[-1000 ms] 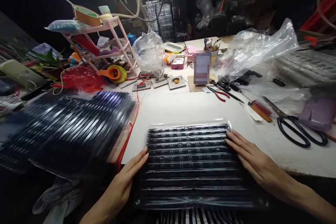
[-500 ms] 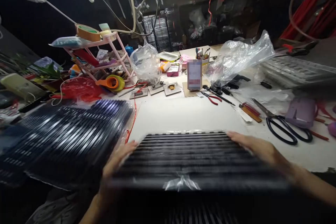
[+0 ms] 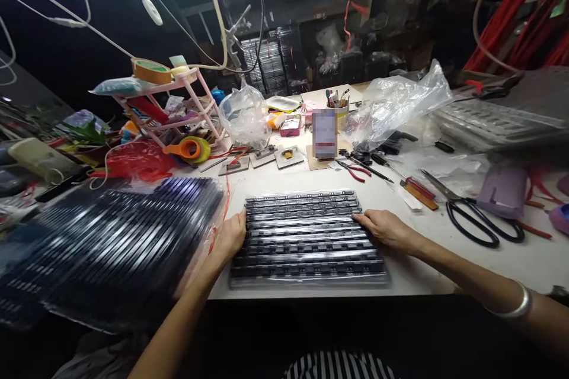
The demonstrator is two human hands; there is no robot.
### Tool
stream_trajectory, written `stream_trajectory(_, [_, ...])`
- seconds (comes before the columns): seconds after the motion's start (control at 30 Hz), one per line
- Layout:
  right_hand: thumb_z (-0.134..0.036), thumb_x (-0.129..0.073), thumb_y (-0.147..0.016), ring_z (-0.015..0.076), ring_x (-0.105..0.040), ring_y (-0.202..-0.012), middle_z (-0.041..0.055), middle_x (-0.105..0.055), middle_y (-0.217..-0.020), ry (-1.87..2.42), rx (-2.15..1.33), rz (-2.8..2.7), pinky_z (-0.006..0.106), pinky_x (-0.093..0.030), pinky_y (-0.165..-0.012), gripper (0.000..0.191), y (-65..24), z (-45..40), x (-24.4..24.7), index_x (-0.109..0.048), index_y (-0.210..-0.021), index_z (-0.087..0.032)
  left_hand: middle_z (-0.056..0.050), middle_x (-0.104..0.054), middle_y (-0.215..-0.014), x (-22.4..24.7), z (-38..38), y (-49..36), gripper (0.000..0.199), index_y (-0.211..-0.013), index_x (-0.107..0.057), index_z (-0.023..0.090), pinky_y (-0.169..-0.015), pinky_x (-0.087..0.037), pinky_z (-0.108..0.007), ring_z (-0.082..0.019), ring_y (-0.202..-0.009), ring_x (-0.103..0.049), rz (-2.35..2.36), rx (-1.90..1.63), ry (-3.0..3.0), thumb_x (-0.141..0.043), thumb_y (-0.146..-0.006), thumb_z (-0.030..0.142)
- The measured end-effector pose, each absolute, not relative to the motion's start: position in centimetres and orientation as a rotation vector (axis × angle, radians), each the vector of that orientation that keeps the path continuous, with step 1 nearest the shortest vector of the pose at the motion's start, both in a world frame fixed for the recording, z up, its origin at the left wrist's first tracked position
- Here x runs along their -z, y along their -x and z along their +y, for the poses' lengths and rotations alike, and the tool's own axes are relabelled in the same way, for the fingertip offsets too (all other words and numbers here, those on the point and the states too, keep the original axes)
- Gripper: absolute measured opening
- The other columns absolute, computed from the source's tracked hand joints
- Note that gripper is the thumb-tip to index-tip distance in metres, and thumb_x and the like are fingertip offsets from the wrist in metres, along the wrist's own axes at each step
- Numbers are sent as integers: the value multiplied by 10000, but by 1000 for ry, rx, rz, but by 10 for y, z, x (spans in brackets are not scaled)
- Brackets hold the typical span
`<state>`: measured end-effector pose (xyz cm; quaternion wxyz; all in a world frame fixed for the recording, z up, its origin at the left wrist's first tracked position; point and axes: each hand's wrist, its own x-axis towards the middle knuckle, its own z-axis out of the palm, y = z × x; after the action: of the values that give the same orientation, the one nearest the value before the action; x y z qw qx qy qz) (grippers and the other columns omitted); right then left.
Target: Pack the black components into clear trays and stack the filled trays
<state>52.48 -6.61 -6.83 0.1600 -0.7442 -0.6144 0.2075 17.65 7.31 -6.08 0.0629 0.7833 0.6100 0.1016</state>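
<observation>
A clear plastic tray (image 3: 306, 237) filled with rows of black parts lies flat on the white table, close to its front edge. My left hand (image 3: 233, 231) grips the tray's left side, fingers curled at the rim. At the opposite side, my right hand (image 3: 384, 228) holds the right rim between thumb and fingers. To the left, more trays of dark parts (image 3: 146, 231) lie in an overlapping pile, with a red cord (image 3: 227, 195) running beside them.
Scissors (image 3: 471, 207), a brown-handled tool (image 3: 420, 192) and red-handled pliers (image 3: 355, 172) lie at the right. Behind stand a phone (image 3: 324, 135) and a pink rack (image 3: 191, 100). Crumpled clear plastic (image 3: 400, 103) spreads over the back right.
Both hands have moved the tray forward and down from near my body onto the tabletop. It was tilted and blurred before; now it lies flat and sharp.
</observation>
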Motion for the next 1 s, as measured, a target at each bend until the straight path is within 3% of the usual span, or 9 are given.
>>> stream_trajectory(0.1, [-500,-391,-896,313,-629,-666,155,-655,-687,2212,-437,-1879,407,-452,-599,444,-521,-67,65,-613,-763,-139,-265,-646,-980,59,69,-184,550,-975,-652,60,-846,-390,-556,-393,-981,-594,1894,-185,-2464,-217,-925,393])
stream_trajectory(0.2, [-352,-327,-944,398,-565,-1049,277,-604,-1122,2124,-231,-2039,552,-397,-844,431,-507,-63,61,-574,-1135,-55,-242,-438,-1387,58,62,-201,536,-1346,-429,93,-1020,-200,-609,-378,-1302,-355,1801,-142,-2600,-214,-943,373])
stream_trajectory(0.3, [-293,-309,-958,338,-285,-1353,200,-347,-1461,1887,-166,-2264,547,-205,-1057,462,-483,-44,64,-418,-1364,-101,-99,-235,-1536,62,56,-231,582,-1448,-277,192,-1101,-83,-548,-290,-1411,-153,1544,-49,-2704,-204,-943,473])
stream_trajectory(0.43, [-518,-341,-930,282,-157,-1408,118,-225,-1525,1643,-206,-2454,514,-152,-1113,627,-455,-7,73,-339,-1427,-136,-41,-126,-1555,68,55,-259,706,-1469,-198,216,-1124,-27,-518,-236,-1427,-75,1301,-21,-2759,-220,-892,622])
stream_trajectory(0.63, [-620,-295,-902,293,-132,-1409,115,-214,-1526,1673,-181,-2364,516,-147,-1120,716,-475,-6,82,-315,-1443,-152,-101,-186,-1534,71,65,-209,719,-1454,-240,144,-1128,-128,-496,-242,-1414,-141,1367,-138,-2662,-286,-893,591])
stream_trajectory(0.73, [-533,-294,-934,375,-99,-1398,181,-190,-1521,1830,-154,-2180,614,-224,-1053,654,-495,-28,91,-329,-1433,-112,-159,-274,-1499,77,70,-175,652,-1424,-284,64,-1082,-291,-470,-239,-1381,-256,1470,-245,-2566,-241,-923,479])
stream_trajectory(0.83, [-384,-300,-957,393,-144,-1387,232,-147,-1517,1943,-150,-2021,611,-300,-1017,568,-493,-62,99,-327,-1424,-62,-201,-402,-1427,84,70,-162,625,-1361,-376,3,-1074,-326,-431,-235,-1332,-361,1495,-377,-2524,-208,-919,411])
stream_trajectory(0.9, [-291,-334,-948,351,-190,-1387,235,-164,-1515,2005,-140,-1940,538,-300,-1058,522,-480,-90,99,-350,-1409,-46,-201,-462,-1384,88,69,-160,624,-1315,-453,17,-1078,-326,-430,-255,-1298,-414,1473,-477,-2507,-234,-906,434])
stream_trajectory(1.0, [-208,-365,-932,285,-229,-1386,197,-243,-1508,2067,-129,-1803,443,-299,-1092,474,-458,-137,90,-401,-1380,-57,-67,-517,-1362,96,74,-157,575,-1301,-520,189,-1082,-337,-418,-252,-1258,-462,1430,-605,-2434,-336,-865,515])
